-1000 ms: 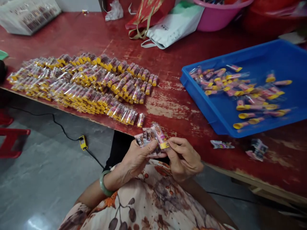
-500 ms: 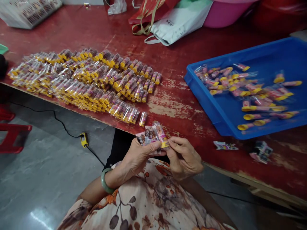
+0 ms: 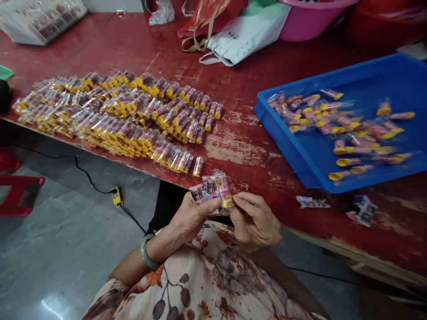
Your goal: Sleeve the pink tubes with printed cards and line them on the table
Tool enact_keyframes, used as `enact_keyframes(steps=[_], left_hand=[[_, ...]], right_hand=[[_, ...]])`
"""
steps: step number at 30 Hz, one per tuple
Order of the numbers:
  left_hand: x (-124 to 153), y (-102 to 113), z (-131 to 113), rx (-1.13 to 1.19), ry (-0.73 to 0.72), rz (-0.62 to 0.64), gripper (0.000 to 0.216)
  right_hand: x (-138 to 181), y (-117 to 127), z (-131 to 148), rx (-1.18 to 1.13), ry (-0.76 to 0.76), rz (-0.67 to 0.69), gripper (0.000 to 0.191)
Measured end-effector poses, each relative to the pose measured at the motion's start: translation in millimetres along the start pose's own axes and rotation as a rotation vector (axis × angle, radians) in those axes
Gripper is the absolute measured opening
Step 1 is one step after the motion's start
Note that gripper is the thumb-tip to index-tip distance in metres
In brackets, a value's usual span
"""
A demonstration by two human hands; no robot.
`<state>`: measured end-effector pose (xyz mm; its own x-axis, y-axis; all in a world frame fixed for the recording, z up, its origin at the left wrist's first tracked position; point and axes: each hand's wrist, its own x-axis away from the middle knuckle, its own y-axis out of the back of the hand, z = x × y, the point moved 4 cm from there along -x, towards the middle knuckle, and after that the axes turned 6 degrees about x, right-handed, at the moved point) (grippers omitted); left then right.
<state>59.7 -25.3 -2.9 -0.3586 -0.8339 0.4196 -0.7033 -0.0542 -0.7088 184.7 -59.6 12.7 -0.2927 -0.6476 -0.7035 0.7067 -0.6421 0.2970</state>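
Observation:
Fanned out in my left hand (image 3: 191, 218) are several small printed packets (image 3: 208, 186) with dark pictures, the thumb pressed across their lower part. The frontmost one, a pink-and-yellow packet (image 3: 224, 191), stands tilted at the right of the fan. Thumb and fingertips of my right hand (image 3: 256, 220) pinch its lower right edge. Both hands are close together above my lap, by the table's front edge. Just beyond them, a single clear-wrapped tube (image 3: 198, 166) with a yellow end lies on the table. Left of it spreads a large stacked pile of like tubes (image 3: 126, 118).
On the red table (image 3: 240, 146), a blue tray (image 3: 300, 166) at the right holds loose yellow-ended tubes. Two small bundles of printed packets (image 3: 312, 202) lie before it. Farther back are a white bag (image 3: 247, 38), a pink basin (image 3: 310, 20) and a white basket (image 3: 43, 20).
The front packet has shifted slightly and stands a little more upright between my hands. Both hands keep their grip. The view has moved very slightly.

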Motion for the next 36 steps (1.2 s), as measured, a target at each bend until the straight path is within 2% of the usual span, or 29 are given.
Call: enact_keyframes(steps=[5,12,16,21,26,36], left_hand=[[-3,3,-1,0.010,0.028,0.024,0.025],[-4,4,-1,-0.013,0.056,0.018,0.029],[-3,2,-2,-0.021,0.059,0.011,0.030],[-2,3,-1,0.004,0.058,-0.012,0.028],[-1,5,0,0.010,0.068,-0.059,0.035],[-2,2,2,0.037,0.073,-0.034,0.030]], right_hand=[[2,0,-3,-0.025,0.034,-0.031,0.029],[1,1,-1,-0.018,0.062,0.048,0.039],[-3,0,5,0.037,0.120,0.096,0.036],[-5,-2,7,0.057,0.128,0.089,0.033],[-2,-3,7,0.076,0.127,0.064,0.030],[-2,-3,9,0.048,0.118,0.054,0.032]])
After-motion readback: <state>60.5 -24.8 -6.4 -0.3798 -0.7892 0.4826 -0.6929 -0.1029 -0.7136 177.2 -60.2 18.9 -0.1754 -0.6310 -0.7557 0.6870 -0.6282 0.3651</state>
